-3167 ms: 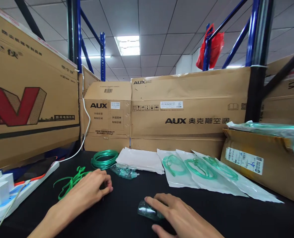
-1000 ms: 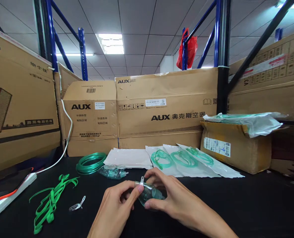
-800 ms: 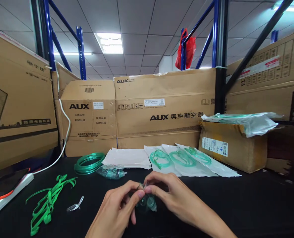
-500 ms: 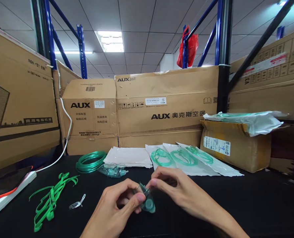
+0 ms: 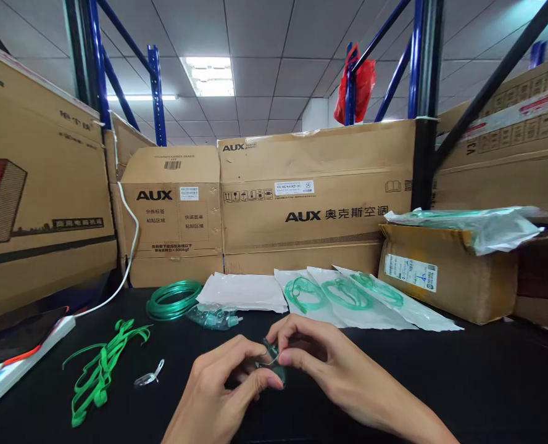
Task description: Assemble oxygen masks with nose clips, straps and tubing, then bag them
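Observation:
Low in the middle of the black table [image 5: 440,382], both hands meet over a small clear green plastic mask [image 5: 274,367]. My left hand [image 5: 230,385] curls its fingers and thumb round the mask from the left. My right hand [image 5: 313,361] pinches a thin metal clip at the mask's top edge. Most of the mask is hidden between the fingers. A second small clear clip [image 5: 149,375] lies on the table to the left of my hands.
Green elastic straps [image 5: 99,370] lie at the left, with a green tubing coil [image 5: 172,299] and a bagged part [image 5: 213,317] behind. White pouches [image 5: 244,291] and bagged masks [image 5: 343,295] lie further back. Cardboard boxes [image 5: 315,197] wall the table; a power strip [image 5: 19,354] sits far left.
My left hand left the straps and joined my right hand, which lifted the mask off the table. Over the last second the mask was turned between the fingers and the pinch moved to its top.

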Motion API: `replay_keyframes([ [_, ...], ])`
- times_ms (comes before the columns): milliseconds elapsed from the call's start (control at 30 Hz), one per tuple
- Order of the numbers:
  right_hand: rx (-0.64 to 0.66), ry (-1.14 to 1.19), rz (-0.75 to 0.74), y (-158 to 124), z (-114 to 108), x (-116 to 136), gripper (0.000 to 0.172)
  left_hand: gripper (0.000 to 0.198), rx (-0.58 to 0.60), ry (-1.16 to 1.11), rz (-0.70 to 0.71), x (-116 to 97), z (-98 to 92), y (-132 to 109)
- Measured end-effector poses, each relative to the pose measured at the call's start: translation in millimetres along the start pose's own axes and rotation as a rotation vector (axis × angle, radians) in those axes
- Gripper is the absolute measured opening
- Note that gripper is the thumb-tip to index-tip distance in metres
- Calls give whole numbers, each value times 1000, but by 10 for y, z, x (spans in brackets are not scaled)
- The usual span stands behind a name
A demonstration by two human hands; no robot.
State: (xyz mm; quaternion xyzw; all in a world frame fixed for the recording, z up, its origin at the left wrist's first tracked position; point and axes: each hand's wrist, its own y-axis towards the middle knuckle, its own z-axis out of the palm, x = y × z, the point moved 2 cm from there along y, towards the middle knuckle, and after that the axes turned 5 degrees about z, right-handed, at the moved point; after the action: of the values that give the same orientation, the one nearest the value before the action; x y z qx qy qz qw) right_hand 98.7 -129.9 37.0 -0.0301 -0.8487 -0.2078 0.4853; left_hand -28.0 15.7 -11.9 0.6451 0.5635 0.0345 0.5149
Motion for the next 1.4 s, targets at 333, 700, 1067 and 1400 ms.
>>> replay_keyframes([
  [333, 80, 169, 102, 24, 11, -72, 39, 23, -48, -168, -93, -62, -41, -11],
  [700, 65, 534, 220, 59, 120, -176, 39, 16, -65, -427, -194, -9, -56, 26],
  [1067, -58, 514, 229, 37, 159, -36, 33, 17, -112, -400, -172, -44, -145, 33],
  [1400, -205, 424, 227, 39, 245, -24, 28, 16, -163, -364, -171, -4, -129, 15],
])
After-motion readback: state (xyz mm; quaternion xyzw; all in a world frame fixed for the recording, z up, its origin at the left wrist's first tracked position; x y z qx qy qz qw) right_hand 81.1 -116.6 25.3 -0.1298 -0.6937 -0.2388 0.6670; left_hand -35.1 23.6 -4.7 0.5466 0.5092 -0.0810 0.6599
